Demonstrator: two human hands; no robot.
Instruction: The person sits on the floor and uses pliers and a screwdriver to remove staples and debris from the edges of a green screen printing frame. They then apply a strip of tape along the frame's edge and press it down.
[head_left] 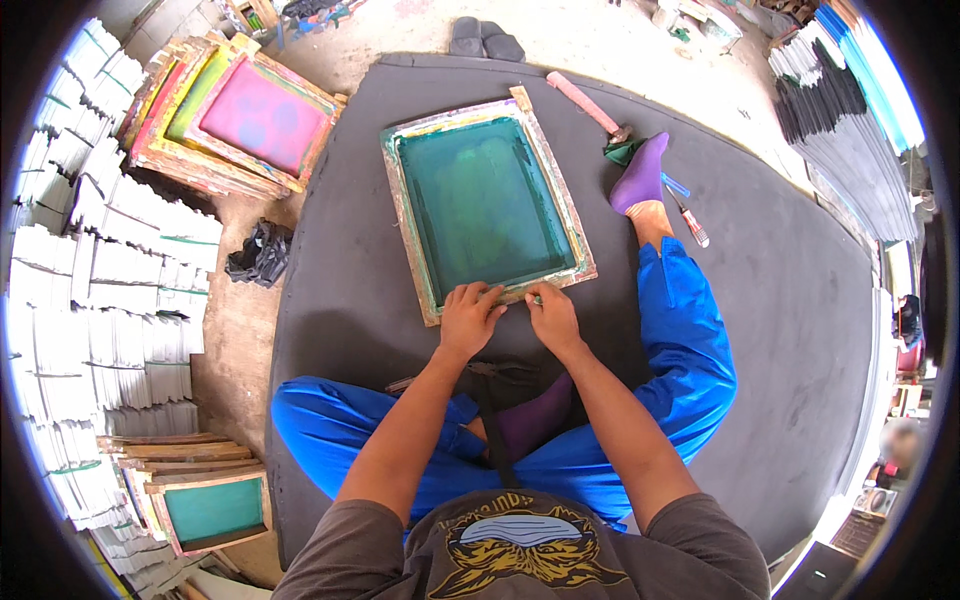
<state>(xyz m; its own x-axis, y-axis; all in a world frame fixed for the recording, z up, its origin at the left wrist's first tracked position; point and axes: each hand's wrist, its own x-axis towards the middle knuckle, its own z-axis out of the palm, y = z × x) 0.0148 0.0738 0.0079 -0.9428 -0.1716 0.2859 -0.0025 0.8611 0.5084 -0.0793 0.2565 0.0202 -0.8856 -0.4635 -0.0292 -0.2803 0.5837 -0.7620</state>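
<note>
A wooden screen printing frame (583,250) with dark green mesh lies on the dark mat before me, tilted slightly, its paint-stained near rail toward my body. My left hand (470,318) grips that near rail, fingers laid over the wood and thumb to the right. Just beside it, my right hand (553,315) is closed at the same rail, near its middle. A small greenish tip shows at its fingers, too little to name. Dark-handled pliers (505,372) lie between my legs, partly covered by shadow and my left arm.
A pink-handled hammer (585,102), a blue-handled tool (676,184) and a screwdriver (694,228) lie near my purple-socked foot (643,172). Stacked frames (240,120) stand at the left, with a black plastic bag (260,252) and tall white stacks (120,340). Dark slippers (485,38) sit beyond the mat.
</note>
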